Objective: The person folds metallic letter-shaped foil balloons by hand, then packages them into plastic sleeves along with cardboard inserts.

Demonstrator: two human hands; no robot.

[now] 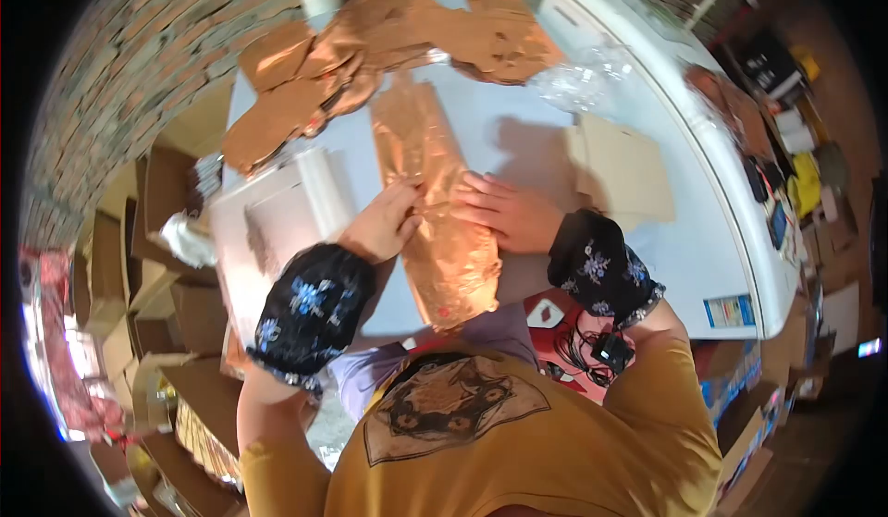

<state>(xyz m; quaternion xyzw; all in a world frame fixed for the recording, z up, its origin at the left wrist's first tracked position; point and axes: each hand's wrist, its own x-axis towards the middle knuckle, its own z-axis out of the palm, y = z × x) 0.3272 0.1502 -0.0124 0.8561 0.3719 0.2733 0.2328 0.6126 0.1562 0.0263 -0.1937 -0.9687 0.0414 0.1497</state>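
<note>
A brick wall [129, 82] rises beyond the far left corner of a pale table [474, 115]. Open cardboard boxes [190, 318] crowd the table's left side. Along its right edge runs a curved white appliance [661, 78], perhaps a freezer; the lens distorts it. Crumpled clear plastic [583, 82] lies toward the table's far right. Beyond its near edge sits a black adapter [610, 350].

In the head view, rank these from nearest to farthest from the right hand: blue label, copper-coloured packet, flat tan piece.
1. Copper-coloured packet: directly under the fingers of the right hand.
2. Flat tan piece: to that hand's right.
3. Blue label: farther right, towards the picture's lower right.
</note>
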